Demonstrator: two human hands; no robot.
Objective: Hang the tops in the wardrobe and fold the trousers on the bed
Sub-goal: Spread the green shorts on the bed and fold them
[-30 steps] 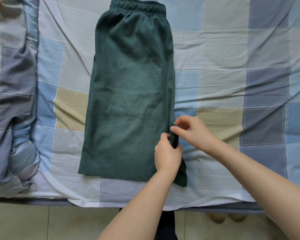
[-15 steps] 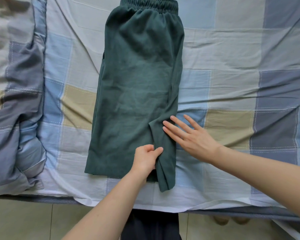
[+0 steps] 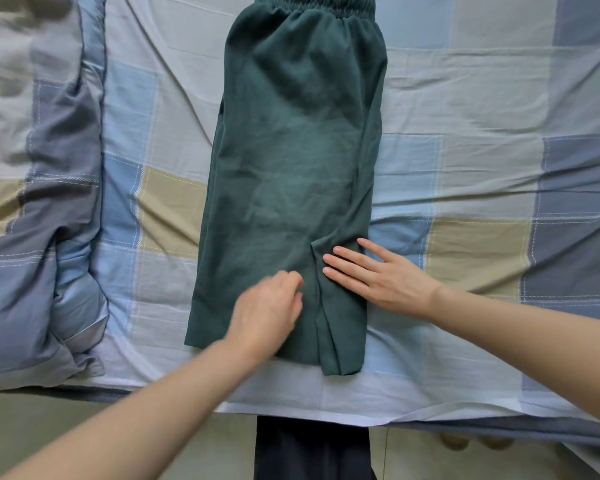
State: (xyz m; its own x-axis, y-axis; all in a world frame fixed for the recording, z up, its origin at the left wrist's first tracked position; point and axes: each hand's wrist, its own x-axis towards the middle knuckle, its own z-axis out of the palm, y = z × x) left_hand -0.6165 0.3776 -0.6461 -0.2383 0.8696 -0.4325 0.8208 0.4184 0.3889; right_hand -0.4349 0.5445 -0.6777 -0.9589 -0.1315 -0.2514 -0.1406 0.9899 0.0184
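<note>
Dark green trousers (image 3: 291, 161) lie folded lengthwise on the bed (image 3: 482, 98), elastic waistband at the far end, hem toward me. A narrow strip along their right edge is folded inward near the hem. My right hand (image 3: 378, 275) lies flat with fingers spread on that folded strip. My left hand (image 3: 267, 310) rests on the cloth just left of the fold, fingers loosely curled, blurred by motion; it grips nothing that I can see.
The bed carries a checked sheet in blue, grey and beige. A bunched quilt (image 3: 32, 202) lies along the left side. The bed's near edge (image 3: 326, 414) runs across the bottom, with floor tiles (image 3: 66, 427) below it.
My left hand has let go of the folded edge and slid left over the trousers. My right hand went from pinching the edge to lying flat on it.
</note>
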